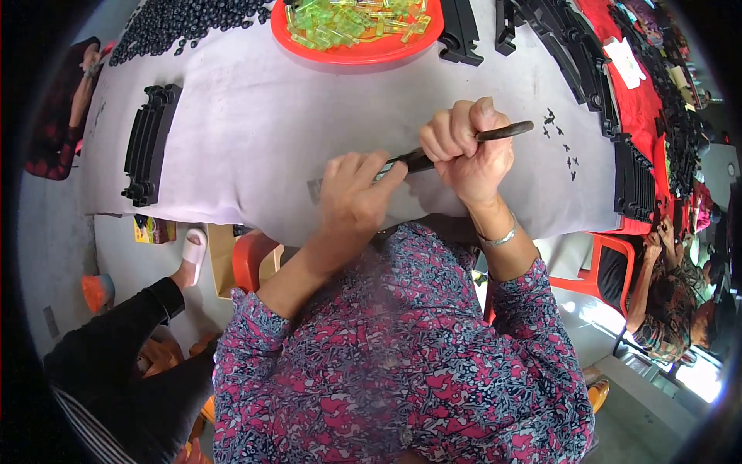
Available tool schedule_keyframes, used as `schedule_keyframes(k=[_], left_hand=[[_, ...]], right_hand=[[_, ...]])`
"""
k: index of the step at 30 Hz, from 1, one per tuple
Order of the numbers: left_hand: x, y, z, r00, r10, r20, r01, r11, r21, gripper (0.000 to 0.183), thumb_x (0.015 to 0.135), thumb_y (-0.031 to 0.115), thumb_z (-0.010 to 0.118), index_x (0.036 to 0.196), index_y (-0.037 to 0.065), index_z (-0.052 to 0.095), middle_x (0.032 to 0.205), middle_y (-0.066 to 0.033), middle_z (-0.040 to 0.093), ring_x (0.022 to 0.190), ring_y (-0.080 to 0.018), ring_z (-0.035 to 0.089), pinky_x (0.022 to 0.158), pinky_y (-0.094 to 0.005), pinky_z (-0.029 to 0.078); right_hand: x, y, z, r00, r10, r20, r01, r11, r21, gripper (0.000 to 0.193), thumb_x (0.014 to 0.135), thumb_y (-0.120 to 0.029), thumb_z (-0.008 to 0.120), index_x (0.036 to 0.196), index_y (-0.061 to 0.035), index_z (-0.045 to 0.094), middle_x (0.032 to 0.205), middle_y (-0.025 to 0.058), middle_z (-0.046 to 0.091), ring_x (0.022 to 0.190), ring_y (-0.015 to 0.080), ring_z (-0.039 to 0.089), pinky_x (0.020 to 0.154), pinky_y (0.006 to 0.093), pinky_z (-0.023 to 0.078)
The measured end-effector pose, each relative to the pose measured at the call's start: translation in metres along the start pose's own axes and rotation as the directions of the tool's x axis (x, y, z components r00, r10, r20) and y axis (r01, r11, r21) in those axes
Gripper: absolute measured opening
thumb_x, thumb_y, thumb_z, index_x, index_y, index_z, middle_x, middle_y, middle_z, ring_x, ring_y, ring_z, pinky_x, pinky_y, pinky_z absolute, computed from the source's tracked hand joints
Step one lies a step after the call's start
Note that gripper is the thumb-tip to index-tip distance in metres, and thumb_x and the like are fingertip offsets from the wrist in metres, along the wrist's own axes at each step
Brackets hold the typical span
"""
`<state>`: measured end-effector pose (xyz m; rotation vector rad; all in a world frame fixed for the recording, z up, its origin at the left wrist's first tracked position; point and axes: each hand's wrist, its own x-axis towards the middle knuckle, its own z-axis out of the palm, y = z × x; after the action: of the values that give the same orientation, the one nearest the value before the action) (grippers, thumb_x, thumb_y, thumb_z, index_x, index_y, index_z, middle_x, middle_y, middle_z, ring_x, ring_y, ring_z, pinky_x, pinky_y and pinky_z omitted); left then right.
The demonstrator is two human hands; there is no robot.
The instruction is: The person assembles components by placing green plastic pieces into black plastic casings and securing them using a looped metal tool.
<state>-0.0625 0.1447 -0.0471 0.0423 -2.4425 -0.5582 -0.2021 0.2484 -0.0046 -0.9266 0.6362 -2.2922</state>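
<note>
My right hand (468,143) is closed around a dark tool with a curved handle (506,131), whose rounded end sticks out past the thumb side. The tool's dark front (418,160) runs left toward my other hand. My left hand (355,189) is closed, thumb and fingers pinching a black piece (390,168) with a lighter, shiny patch. Where the tool and the piece meet is mostly hidden by my fingers. A pale strip (314,189) shows beside the left hand; I cannot tell whether it is part of that piece.
A red tray (363,56) of yellow-green clear parts stands at the far side, near a heap of small black pieces (185,27). Black ribbed parts (151,145) lie left, with more (634,178) along the right edge. Small black scraps (560,139) lie right of my hands. People sit nearby.
</note>
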Motion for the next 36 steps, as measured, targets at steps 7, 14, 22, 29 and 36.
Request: schedule_keyframes(k=[7,14,22,29,36], left_hand=[[-0.001,-0.003,0.000,0.999,0.042,-0.003,-0.042,0.999,-0.032,0.026,0.079,0.008,0.061,0.103,0.005,0.070,0.103,-0.0074,0.062,0.088,-0.0247,0.058,0.081,-0.0393,0.043],[0.000,-0.003,-0.001,1.000,0.002,0.011,-0.002,0.999,-0.044,0.027,0.075,0.004,0.070,0.101,0.007,0.073,0.102,-0.0053,0.065,0.090,-0.0251,0.061,0.082,-0.0403,0.044],[-0.001,-0.002,0.001,0.999,0.041,0.010,-0.041,0.999,0.008,0.026,0.079,0.009,0.063,0.104,0.006,0.070,0.101,-0.0059,0.062,0.089,-0.0244,0.058,0.081,-0.0394,0.043],[0.001,-0.002,0.000,1.000,0.009,0.007,-0.009,1.000,-0.015,0.028,0.075,0.005,0.070,0.102,0.009,0.072,0.100,-0.0054,0.064,0.087,-0.0250,0.059,0.078,-0.0387,0.043],[0.003,-0.001,-0.002,0.999,0.000,0.035,0.000,1.000,-0.001,0.029,0.075,0.006,0.071,0.103,0.010,0.072,0.102,-0.0061,0.064,0.087,-0.0254,0.059,0.078,-0.0385,0.043]], right_hand=[[0.002,0.003,0.008,0.998,0.051,0.038,-0.044,0.984,-0.172,0.037,0.107,-0.032,0.042,0.075,-0.0128,0.041,0.059,-0.0045,0.031,0.051,0.0088,0.023,0.047,0.0269,0.022],[0.005,0.005,0.011,0.995,0.097,0.004,-0.094,0.976,-0.197,0.046,0.105,-0.029,0.045,0.065,-0.0117,0.034,0.057,-0.0038,0.029,0.051,0.0087,0.024,0.047,0.0275,0.021],[0.001,0.008,0.013,0.998,0.066,0.023,-0.058,0.967,-0.248,0.041,0.097,-0.019,0.048,0.061,-0.0063,0.034,0.057,-0.0005,0.031,0.053,0.0109,0.029,0.049,0.0287,0.024],[0.003,-0.001,-0.011,0.991,0.067,-0.117,-0.071,0.997,-0.036,0.044,0.104,-0.045,0.050,0.077,-0.0125,0.037,0.063,-0.0035,0.031,0.051,0.0091,0.026,0.046,0.0267,0.023],[0.002,-0.007,-0.030,0.982,0.139,-0.124,-0.130,0.988,0.077,0.044,0.105,-0.048,0.044,0.077,-0.0149,0.035,0.066,-0.0045,0.031,0.051,0.0093,0.022,0.046,0.0269,0.021]])
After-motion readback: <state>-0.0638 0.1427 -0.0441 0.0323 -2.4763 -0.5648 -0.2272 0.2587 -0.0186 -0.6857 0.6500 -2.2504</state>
